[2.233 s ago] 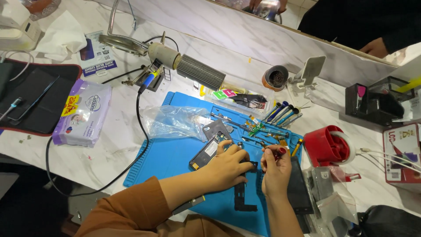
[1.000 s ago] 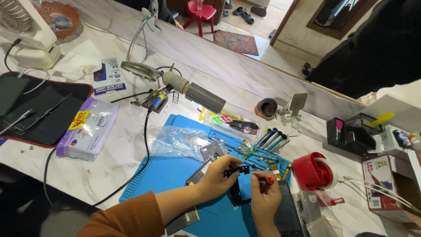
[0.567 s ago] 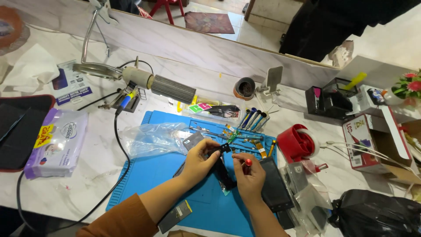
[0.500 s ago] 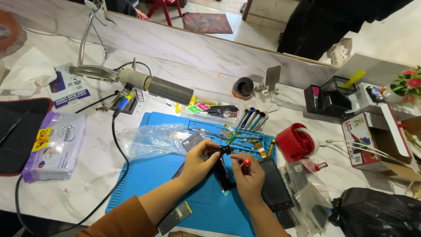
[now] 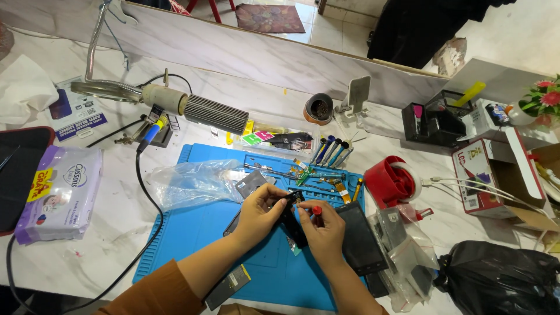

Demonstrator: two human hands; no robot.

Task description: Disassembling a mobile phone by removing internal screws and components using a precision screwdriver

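covering most of the marble table [image 5: 361, 134], the blue silicone work mat [image 5: 192, 233] sits under both hands. just above the mat the left hand [image 5: 256, 213] is closed around the upper end of a small black phone part [image 5: 290, 219], thumb and fingers pinching it, while the right hand [image 5: 324, 230] is curled tight on a red-tipped screwdriver [image 5: 315, 210] whose tip meets that part.

containers, largest first: a black plastic bag [image 5: 496, 283] bulges at the lower right, contents hidden. an open cardboard box [image 5: 534, 192] at the right edge has a red-and-white flap; what is inside i cannot tell. a crumpled clear bag [image 5: 192, 184] lies on the mat's upper left, seemingly holding nothing solid. clear zip bags [image 5: 408, 256] with dark parts lie right of a black phone screen [image 5: 359, 236], which rests just beside the right hand. a black desk organiser [image 5: 434, 119] holds a yellow marker and a pink-topped item. a row of blue-handled screwdrivers [image 5: 331, 153] stands in a holder at the mat's top edge. a small dark cup [image 5: 318, 108] stands behind them.

packages: a purple wet-wipes pack [image 5: 58, 195] with a yellow sticker lies far left; a blue-and-white leaflet [image 5: 76, 114] above it; small green and pink labels [image 5: 256, 137] near the ribbed grey lamp head [image 5: 213, 114]. a red tape dispenser [image 5: 392, 184] sits right of the mat.
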